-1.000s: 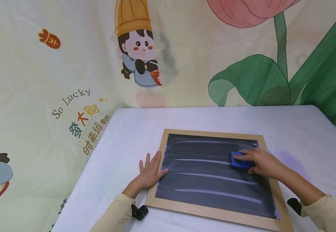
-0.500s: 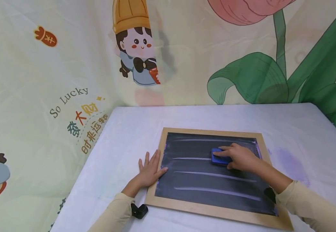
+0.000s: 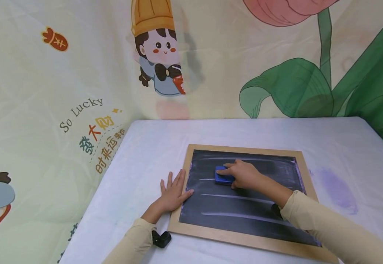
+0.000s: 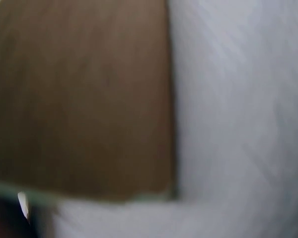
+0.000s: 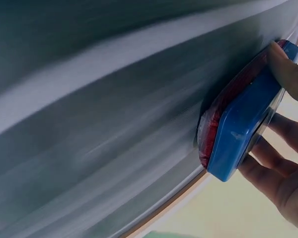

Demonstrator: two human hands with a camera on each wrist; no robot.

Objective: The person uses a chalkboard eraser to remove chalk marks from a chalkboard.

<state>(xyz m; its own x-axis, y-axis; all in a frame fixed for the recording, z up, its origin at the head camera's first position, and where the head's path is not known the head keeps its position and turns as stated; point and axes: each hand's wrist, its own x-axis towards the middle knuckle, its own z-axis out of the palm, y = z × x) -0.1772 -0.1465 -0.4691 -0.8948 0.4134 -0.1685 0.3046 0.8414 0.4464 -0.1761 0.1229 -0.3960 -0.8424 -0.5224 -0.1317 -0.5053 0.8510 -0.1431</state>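
A wood-framed blackboard [image 3: 194, 209] lies on the white-covered table. My right hand [image 3: 245, 174] grips a blue chalkboard eraser [image 3: 222, 179] against its upper left part. In the right wrist view, the thumb lies on one side of the blue eraser [image 5: 246, 121] and fingers on the other; its red felt side faces the board. Pale chalk lines [image 3: 244, 198] run across the lower half, and a short stub lies left of the eraser. With fingers spread, my left hand [image 3: 172, 194] rests on the left part of the frame, its thumb reaching the black surface.
The white tablecloth [image 3: 244, 132] has a purple smudge [image 3: 338, 190] right of the board. Behind stands a printed curtain [image 3: 211, 73] with a cartoon figure and a flower. A blurred brown surface [image 4: 89, 99] fills much of the left wrist view.
My right hand has slid the eraser leftwards along the second chalk line, and most of that line is now faint or gone. The left hand stays on the frame.
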